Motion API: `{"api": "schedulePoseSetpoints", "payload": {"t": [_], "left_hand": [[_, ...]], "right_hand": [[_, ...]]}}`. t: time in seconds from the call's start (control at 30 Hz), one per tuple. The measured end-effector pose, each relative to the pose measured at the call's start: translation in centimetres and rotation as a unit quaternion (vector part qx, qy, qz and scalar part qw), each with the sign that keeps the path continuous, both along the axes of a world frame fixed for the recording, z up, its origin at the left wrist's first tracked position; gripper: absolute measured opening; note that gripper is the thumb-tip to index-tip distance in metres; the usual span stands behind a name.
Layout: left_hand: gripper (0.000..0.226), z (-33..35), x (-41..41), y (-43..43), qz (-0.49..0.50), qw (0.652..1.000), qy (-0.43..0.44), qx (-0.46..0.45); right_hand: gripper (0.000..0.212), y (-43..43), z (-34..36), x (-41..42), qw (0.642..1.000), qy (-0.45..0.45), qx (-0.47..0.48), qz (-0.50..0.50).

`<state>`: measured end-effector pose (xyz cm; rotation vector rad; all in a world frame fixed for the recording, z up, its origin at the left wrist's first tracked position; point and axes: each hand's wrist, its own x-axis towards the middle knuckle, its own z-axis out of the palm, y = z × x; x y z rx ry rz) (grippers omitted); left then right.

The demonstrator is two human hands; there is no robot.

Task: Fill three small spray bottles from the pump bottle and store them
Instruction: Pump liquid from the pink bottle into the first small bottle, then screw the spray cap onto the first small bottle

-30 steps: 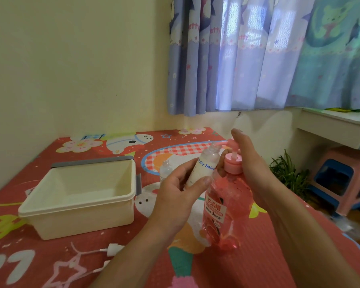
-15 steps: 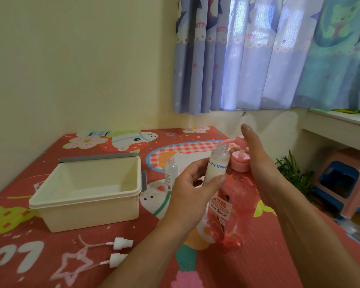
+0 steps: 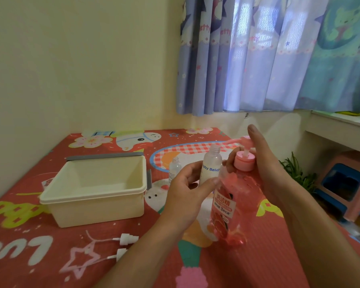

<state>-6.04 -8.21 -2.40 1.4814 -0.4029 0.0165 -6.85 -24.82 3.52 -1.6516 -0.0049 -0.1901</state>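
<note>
Pump (image 3: 245,139) has risen beneath my flat right hand (image 3: 264,163); left hand (image 3: 185,190) grips bottle (image 3: 211,165) at spout (image 3: 232,141), so filling, I judge, continues.

Home, a child's room by the look of it. Cartoon-print curtains (image 3: 258,59) hang over a window, with a pale yellow painted wall (image 3: 71,69) in the corner. A red cartoon mat (image 3: 112,256) with animals, stars and letters covers the surface. A low pink-and-blue plastic stool (image 3: 345,161) stands at right below a white ledge (image 3: 339,125) — green houseplant (image 3: 293,169) beside it. A cream plastic bin (image 3: 100,210) sits on the mat.
</note>
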Motion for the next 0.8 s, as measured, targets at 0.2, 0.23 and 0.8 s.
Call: {"api": "schedulePoseSetpoints", "payload": {"t": [0.2, 0.23, 0.8], "left_hand": [[0.038, -0.5, -0.1, 2.0, 0.019, 1.0, 0.018, 0.003], [0.038, -0.7, -0.2, 2.4, 0.023, 1.0, 0.019, 0.004], [0.037, -2.8, -1.0, 6.7, 0.05, 0.998, 0.026, 0.003]], "right_hand": [[0.074, -0.3, -0.2, -0.1, 1.0, -0.009, 0.013, -0.016], [0.077, -0.4, -0.2, -0.2, 1.0, -0.01, -0.004, -0.017], [0.031, 4.1, 1.6, -2.7, 0.855, -0.353, -0.314, -0.214]]}}
